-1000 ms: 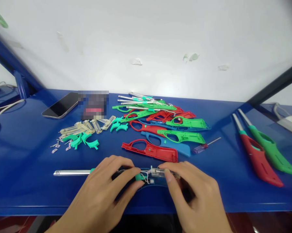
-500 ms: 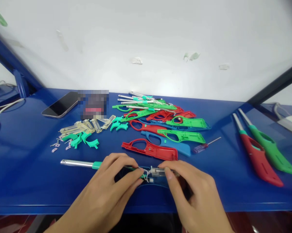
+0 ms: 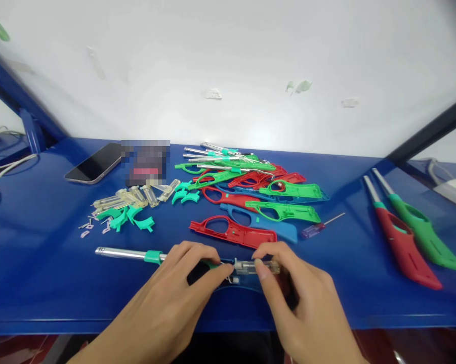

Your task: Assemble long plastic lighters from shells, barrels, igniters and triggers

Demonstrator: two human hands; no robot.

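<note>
A partly assembled utility lighter lies along the front of the table, its silver barrel point(image 3: 121, 254) pointing left and ending in a green collar point(image 3: 152, 257). My left hand point(image 3: 174, 298) is closed around its blue shell half, with the thumb and forefinger tips by a thin white tube or wire, now mostly covered. My right hand point(image 3: 299, 298) pinches a clear fuel tank point(image 3: 246, 267) between thumb and forefinger, over the blue shell point(image 3: 246, 283). The tank's nozzle end faces the left fingertips. Both palms hide much of the shell.
Behind my hands are red point(image 3: 235, 231), green point(image 3: 288, 211) and blue shell halves, with barrels piled further back. Left are spare tanks point(image 3: 150, 196), green triggers point(image 3: 140, 218), small metal bits and a phone point(image 3: 96, 164). A screwdriver point(image 3: 315, 230) and two finished lighters point(image 3: 406, 242) lie right.
My left thumb and fingertips have shifted slightly right, covering more of the white tube. My right fingers have slid back, baring more of the fuel tank.
</note>
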